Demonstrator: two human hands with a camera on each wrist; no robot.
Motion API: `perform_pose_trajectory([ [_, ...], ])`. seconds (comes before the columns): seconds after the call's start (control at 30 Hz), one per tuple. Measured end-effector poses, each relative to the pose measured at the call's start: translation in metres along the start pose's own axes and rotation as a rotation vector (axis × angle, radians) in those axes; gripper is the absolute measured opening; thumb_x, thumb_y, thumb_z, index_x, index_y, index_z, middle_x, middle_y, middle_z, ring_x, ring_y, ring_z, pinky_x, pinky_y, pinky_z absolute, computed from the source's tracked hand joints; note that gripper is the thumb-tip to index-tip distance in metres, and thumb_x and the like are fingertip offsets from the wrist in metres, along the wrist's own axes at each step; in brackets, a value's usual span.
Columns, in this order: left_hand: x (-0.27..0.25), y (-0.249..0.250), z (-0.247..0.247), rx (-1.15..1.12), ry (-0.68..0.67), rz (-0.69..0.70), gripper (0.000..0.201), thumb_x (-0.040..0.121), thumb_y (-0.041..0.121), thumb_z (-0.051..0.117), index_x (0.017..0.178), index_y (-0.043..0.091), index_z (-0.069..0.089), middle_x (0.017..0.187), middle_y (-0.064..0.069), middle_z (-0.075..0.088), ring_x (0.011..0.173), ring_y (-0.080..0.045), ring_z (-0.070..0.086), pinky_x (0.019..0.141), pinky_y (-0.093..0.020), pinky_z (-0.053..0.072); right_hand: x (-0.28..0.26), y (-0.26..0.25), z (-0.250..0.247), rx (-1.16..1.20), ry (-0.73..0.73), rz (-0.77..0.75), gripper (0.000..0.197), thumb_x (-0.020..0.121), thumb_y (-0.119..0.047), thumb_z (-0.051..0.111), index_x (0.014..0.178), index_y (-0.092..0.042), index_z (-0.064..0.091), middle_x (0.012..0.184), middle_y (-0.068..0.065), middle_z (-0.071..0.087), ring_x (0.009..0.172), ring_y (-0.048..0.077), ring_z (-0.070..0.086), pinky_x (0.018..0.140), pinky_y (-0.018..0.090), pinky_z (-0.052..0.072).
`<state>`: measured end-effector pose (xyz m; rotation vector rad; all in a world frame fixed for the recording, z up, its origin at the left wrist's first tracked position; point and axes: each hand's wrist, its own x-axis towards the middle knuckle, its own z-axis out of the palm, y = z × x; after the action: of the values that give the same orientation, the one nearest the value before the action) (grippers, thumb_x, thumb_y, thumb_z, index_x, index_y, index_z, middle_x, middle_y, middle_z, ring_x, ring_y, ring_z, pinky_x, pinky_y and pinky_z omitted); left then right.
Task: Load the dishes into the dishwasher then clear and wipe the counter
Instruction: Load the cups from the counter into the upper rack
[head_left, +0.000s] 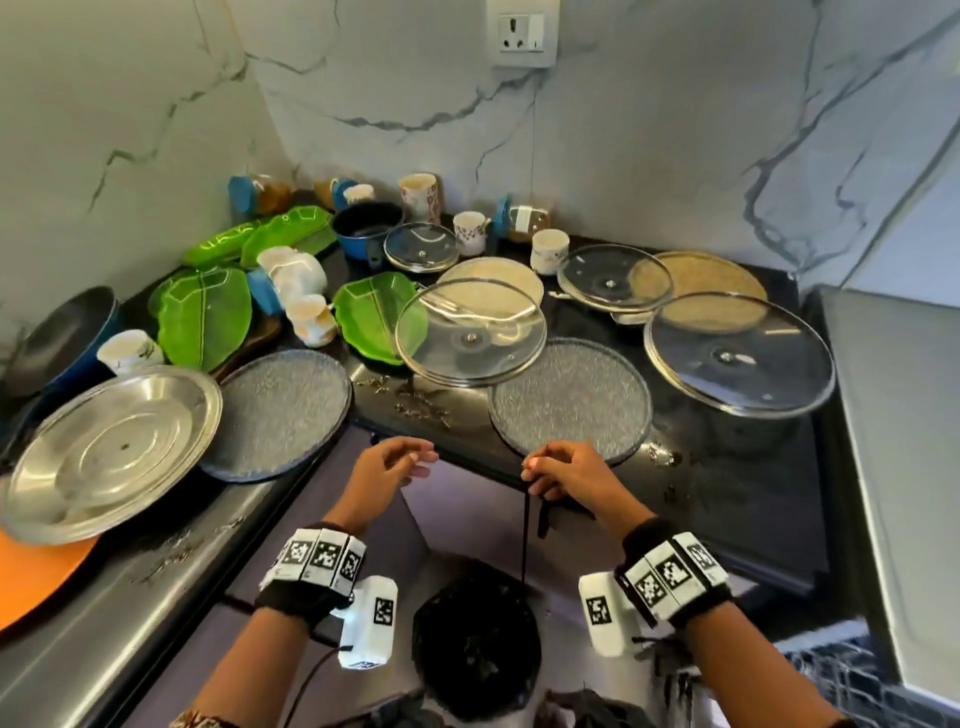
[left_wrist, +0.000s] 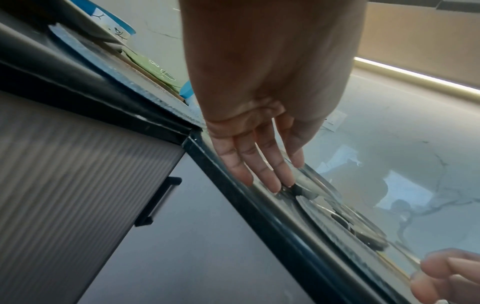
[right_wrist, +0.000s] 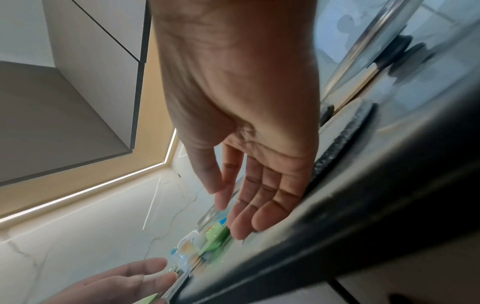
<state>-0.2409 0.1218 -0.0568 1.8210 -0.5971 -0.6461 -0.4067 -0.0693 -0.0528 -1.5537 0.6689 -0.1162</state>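
Both hands hover at the front edge of the black counter (head_left: 737, 499), holding nothing: the left hand (head_left: 387, 470) at about 7 o'clock of the nearer speckled grey plate (head_left: 571, 400), fingers loosely extended, and the right hand (head_left: 563, 475) at that plate's 6 o'clock, fingers relaxed and slack, close to its rim; actual contact cannot be confirmed. Dishes crowd the counter. A glass lid (head_left: 470, 332) lies tilted at the plate's 11 o'clock, overlapping its far rim. A second speckled grey plate (head_left: 280, 410) sits at 9 o'clock, with a steel plate (head_left: 109, 452) beyond it overlapping its edge. Green leaf-shaped plates (head_left: 205, 317) and white cups (head_left: 311, 319) gather toward 10 o'clock. A large glass lid (head_left: 737, 353) lies at 2 o'clock. Crumbs (head_left: 415, 400) are scattered between the two grey plates.
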Motion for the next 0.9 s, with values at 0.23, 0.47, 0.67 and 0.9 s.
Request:
perform_pose_trajectory([
  [0.23, 0.056, 0.018, -0.020, -0.102, 0.024, 0.017, 0.023, 0.094, -0.010, 0.037, 0.105, -0.005, 0.056, 0.065, 0.011, 0.071, 0.063, -0.002, 0.068, 0.062, -0.014, 0.053, 0.039, -0.031, -0.001, 0.062, 0.096, -0.013, 0.018, 0.090, 0.001, 0.051, 0.077, -0.008, 0.059, 0.073, 0.009, 0.063, 0.049, 0.008, 0.059, 0.047, 0.017, 0.045],
  [0.47, 0.084, 0.022, -0.048, -0.135, 0.035, 0.077, 0.023, 0.092, -0.011, 0.039, 0.103, -0.004, 0.059, 0.069, 0.008, 0.071, 0.064, -0.002, 0.068, 0.060, -0.013, 0.053, 0.064, -0.061, 0.000, 0.131, 0.307, -0.003, 0.009, 0.093, -0.003, 0.048, 0.099, -0.005, 0.054, 0.084, 0.012, 0.059, 0.057, 0.018, 0.060, 0.048, 0.024, 0.051],
  [0.67, 0.090, 0.011, -0.058, -0.205, 0.015, 0.030, 0.024, 0.093, -0.006, 0.041, 0.098, 0.009, 0.059, 0.078, 0.004, 0.072, 0.063, -0.005, 0.068, 0.060, -0.020, 0.054, 0.091, -0.063, 0.016, 0.439, 0.406, 0.145, 0.031, 0.094, -0.013, 0.052, 0.121, -0.006, 0.040, 0.101, 0.017, 0.054, 0.079, 0.031, 0.062, 0.061, 0.034, 0.055],
  [0.9, 0.097, 0.011, -0.059, -0.244, -0.005, -0.020, 0.024, 0.094, -0.002, 0.043, 0.109, 0.012, 0.054, 0.088, 0.000, 0.070, 0.063, -0.007, 0.068, 0.063, -0.026, 0.053, 0.105, -0.068, 0.033, 0.651, 0.306, 0.177, 0.013, 0.095, -0.003, 0.045, 0.108, -0.003, 0.044, 0.085, 0.021, 0.064, 0.056, 0.026, 0.068, 0.046, 0.032, 0.056],
])
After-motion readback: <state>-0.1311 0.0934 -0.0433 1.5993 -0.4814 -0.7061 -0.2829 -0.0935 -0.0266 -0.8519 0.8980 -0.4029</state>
